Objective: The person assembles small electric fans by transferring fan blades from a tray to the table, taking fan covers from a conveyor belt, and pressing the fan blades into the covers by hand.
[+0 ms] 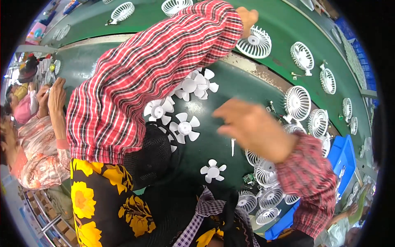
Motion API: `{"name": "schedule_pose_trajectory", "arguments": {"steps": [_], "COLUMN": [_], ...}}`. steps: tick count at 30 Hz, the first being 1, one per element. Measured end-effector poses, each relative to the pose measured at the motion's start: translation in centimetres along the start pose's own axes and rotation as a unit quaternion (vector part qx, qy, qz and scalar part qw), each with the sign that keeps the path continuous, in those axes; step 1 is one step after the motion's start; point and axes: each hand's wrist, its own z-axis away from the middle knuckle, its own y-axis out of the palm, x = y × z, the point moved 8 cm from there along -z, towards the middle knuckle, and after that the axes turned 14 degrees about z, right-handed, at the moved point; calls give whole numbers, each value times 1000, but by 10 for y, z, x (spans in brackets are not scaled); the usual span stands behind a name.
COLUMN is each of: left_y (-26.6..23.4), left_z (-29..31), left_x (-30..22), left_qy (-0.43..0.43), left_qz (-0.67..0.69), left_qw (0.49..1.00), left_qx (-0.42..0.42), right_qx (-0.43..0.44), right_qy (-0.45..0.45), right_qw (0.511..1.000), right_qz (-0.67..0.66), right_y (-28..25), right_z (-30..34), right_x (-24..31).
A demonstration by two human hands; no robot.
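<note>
My left arm, in a red plaid sleeve, stretches across the table to the green conveyor belt. There my left hand (247, 19) is closed at the upper edge of a round white slatted fan guard (255, 42); its fingertips are partly hidden. My right hand (253, 127) is blurred by motion above the dark green table. Its fingers point left and are apart, with nothing visible between them. Left of it lie white fan blades (184, 128), some overlapping, and a single fan blade (212, 171) lies nearer me. Below the right hand is a thin white stick (233, 147).
Several white fan guards (266, 173) crowd the table's right side, some with small circuit boards (249, 178). Beside them stands a blue bin (342, 158). More guards (302, 57) sit on the belt, beyond a pale raised edge (263, 75). A co-worker (41, 136) works at left.
</note>
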Motion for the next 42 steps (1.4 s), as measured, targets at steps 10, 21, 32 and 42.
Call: {"name": "schedule_pose_trajectory", "arguments": {"steps": [10,21,32,42], "left_y": [-139,-202,-153,-141], "left_z": [98,187,199,206], "left_x": [-49,-51,-30,-69], "left_qy": [-253,-132,-250,-229], "left_qz": [730,849,738,782], "left_qw": [633,509,627,576], "left_qx": [45,46,-17,71], "right_qx": [99,114,143,-258], "right_qy": [112,-10,54,109], "right_qw": [988,946,974,949], "right_qz": [-28,303,165,146], "right_y": [83,47,54,-95], "right_z": [-8,39,20,-6], "right_x": [-11,7,-16,13]}}
